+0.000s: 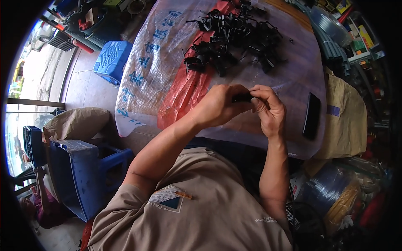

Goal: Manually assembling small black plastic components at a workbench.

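Just above the near edge of the table, my two hands meet in front of me. My left hand point(221, 104) is closed around a small black plastic part point(241, 98), whose exact shape is mostly hidden by the fingers. At the right end of that part, my right hand point(270, 109) pinches with thumb and forefinger. Beyond the hands lies a loose heap of similar black plastic parts point(226, 35), some with thin prongs sticking out. Under the heap, a woven plastic sheet point(144, 79) with a red band covers the table.
A black phone point(311, 116) lies at the table's right edge, beside brown sacking point(345, 113). On the left stand a blue stool point(112, 60), a blue plastic chair point(77, 175) and a full sack point(79, 121). Another person point(48, 205) is at the lower left. Coiled tubing point(324, 188) sits lower right.
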`<state>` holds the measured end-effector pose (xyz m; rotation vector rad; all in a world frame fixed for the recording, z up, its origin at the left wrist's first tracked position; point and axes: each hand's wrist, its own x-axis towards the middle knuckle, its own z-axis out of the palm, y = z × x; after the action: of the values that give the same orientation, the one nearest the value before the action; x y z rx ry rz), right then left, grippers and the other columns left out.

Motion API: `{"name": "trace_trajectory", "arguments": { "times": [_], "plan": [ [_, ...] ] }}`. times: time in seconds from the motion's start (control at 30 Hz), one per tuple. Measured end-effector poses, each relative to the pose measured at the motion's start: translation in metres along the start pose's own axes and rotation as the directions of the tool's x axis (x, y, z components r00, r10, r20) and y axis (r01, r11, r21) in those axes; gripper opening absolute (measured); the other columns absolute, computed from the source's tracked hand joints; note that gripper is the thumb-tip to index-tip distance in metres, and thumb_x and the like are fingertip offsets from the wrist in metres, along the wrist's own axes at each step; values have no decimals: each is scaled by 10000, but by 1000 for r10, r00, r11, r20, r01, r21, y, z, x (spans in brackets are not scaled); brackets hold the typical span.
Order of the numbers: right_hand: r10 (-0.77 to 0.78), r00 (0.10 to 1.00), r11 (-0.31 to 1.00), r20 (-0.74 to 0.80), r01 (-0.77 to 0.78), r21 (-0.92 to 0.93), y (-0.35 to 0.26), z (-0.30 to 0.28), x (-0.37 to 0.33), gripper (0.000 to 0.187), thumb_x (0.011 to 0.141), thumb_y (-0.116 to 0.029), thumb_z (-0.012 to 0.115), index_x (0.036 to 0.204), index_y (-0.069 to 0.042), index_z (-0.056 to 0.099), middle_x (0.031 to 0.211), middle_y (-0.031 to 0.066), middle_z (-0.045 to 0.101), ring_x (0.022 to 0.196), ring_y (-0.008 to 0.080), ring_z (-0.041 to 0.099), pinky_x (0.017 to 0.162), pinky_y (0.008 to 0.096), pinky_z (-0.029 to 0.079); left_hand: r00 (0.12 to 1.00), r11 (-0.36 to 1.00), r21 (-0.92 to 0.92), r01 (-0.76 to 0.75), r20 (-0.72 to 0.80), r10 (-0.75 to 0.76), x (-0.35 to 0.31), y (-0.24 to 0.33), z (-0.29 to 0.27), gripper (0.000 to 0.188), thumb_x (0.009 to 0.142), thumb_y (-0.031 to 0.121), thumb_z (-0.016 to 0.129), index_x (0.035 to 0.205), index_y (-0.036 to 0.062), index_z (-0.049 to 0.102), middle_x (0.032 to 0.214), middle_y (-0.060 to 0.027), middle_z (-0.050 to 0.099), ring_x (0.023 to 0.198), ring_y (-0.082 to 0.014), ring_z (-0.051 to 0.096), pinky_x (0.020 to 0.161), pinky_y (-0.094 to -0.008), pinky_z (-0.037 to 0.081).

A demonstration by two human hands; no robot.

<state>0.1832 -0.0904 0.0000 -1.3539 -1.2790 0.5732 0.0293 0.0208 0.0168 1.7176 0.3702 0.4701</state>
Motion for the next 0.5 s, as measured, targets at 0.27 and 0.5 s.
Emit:
{"name": "trace_trajectory", "arguments": {
  "times": [0.27, 0.5],
  "plan": [
    [102, 992, 939, -79, -70, 335, -3, 9, -2, 119, 903, -23, 619, 1020, -2, 625, 960, 49, 627, 751, 103, 592, 670, 226, 489, 963, 985, 111, -131, -223, 153, -13, 4, 21, 164, 850, 67, 645, 990, -10, 609, 871, -145, 663, 784, -267, 661, 689, -349, 509],
    [152, 985, 909, -77, -109, 402, -2, 9, -8, 138, 912, -31, 602, 1043, 8, 616, 897, 57, 634, 757, 108, 599, 686, 238, 498, 903, 948, 194, -252, -304, 302, -10, -4, 22, 102, 822, 73, 656, 908, 22, 634, 765, -110, 645, 697, -294, 657, 608, -359, 513]
  ]
}}
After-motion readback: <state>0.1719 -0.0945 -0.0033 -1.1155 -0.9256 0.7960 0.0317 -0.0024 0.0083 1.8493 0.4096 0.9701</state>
